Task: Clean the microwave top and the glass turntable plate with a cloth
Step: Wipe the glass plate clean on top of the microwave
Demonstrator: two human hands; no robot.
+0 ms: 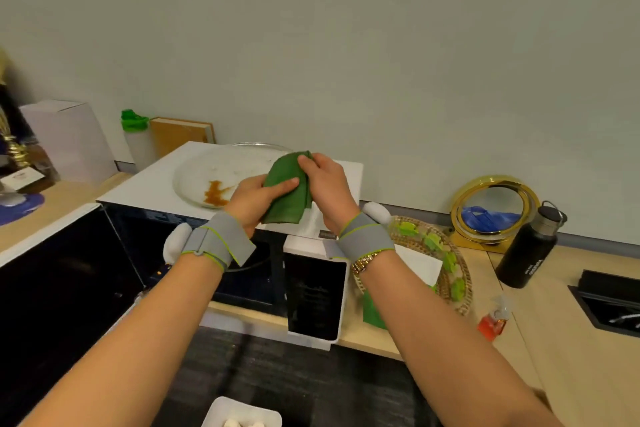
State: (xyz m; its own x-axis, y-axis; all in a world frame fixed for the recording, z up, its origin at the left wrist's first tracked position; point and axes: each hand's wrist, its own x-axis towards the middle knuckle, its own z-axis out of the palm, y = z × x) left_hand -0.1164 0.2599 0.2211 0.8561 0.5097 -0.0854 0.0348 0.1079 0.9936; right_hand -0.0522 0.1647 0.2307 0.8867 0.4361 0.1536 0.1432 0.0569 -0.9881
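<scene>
Up on the white microwave (145, 184) sits one glass turntable plate (204, 172), smeared with a single orange-brown stain (215, 193). Both hands hold one folded green cloth (289, 189) above the plate's right edge: the left hand (258, 201) pinches its lower side, the right hand (327, 187) grips the top corner. Two grey wrist straps, one per arm. One black bottle (528, 246) and one gold-rimmed round mirror (493, 208) stand to the right.

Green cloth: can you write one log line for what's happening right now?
left hand: grips green cloth | right hand: pinches cloth | glass plate: on microwave top, brown stain
</scene>
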